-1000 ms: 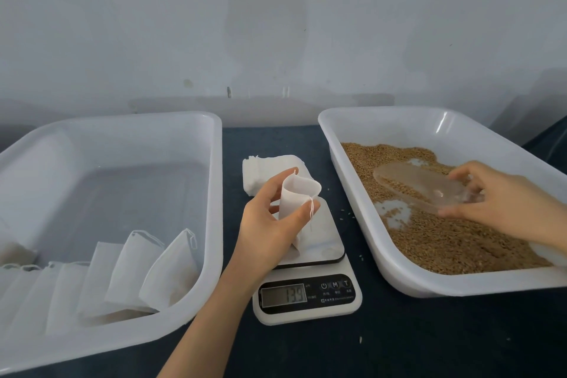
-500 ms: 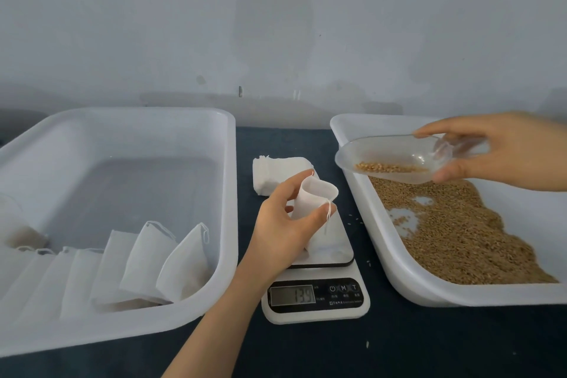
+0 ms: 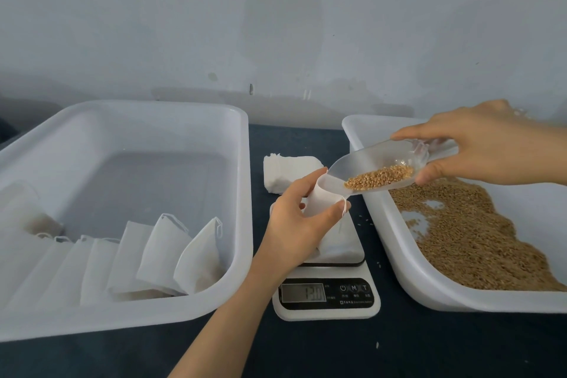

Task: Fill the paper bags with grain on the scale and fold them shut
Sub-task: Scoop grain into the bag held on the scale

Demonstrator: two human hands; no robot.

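I see left hand (image 3: pixel 294 224) gripping the open paper bag (image 3: pixel 320 204) on the scale (image 3: pixel 325 301). Right hand (image 3: pixel 478 144) pinches the scoop (image 3: pixel 362 164), grain (image 3: pixel 380 176) inside, lip at the bag mouth.

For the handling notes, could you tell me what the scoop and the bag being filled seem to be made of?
Scoop: likely frosted, translucent plastic; the grain shows through its wall. Bag: matte white paper or nonwoven fabric, hard to tell; thin, softly creased, with a string.

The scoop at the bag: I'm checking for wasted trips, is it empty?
No: the clear scoop in the right hand carries a small heap of grain, its tip at the mouth of the bag the left hand holds.
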